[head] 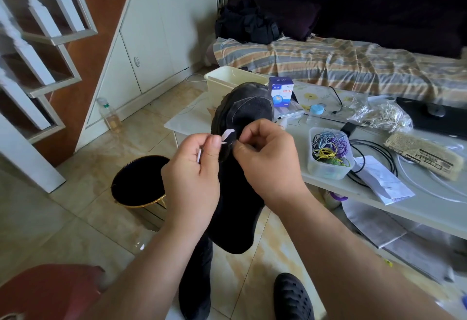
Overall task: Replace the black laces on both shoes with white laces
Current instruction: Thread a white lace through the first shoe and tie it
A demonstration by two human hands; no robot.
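A black shoe (243, 112) is held up in front of me, toe pointing away, its heel end hanging down between my forearms. My left hand (192, 170) pinches a white lace (227, 134) between thumb and forefinger at the shoe's left eyelet row; a short white end sticks out by the thumb. My right hand (267, 158) grips the shoe's upper beside the same spot, fingers curled against the tongue. A second black shoe (195, 279) hangs or stands below, partly hidden by my left forearm. No black lace is visible.
A low white table (328, 188) at right carries a clear tub of coloured ties (328, 153), a blue box (281, 92), cables and papers. A black bin (140, 180) stands on the tiled floor below my left hand. A black clog (293, 297) is near the bottom edge.
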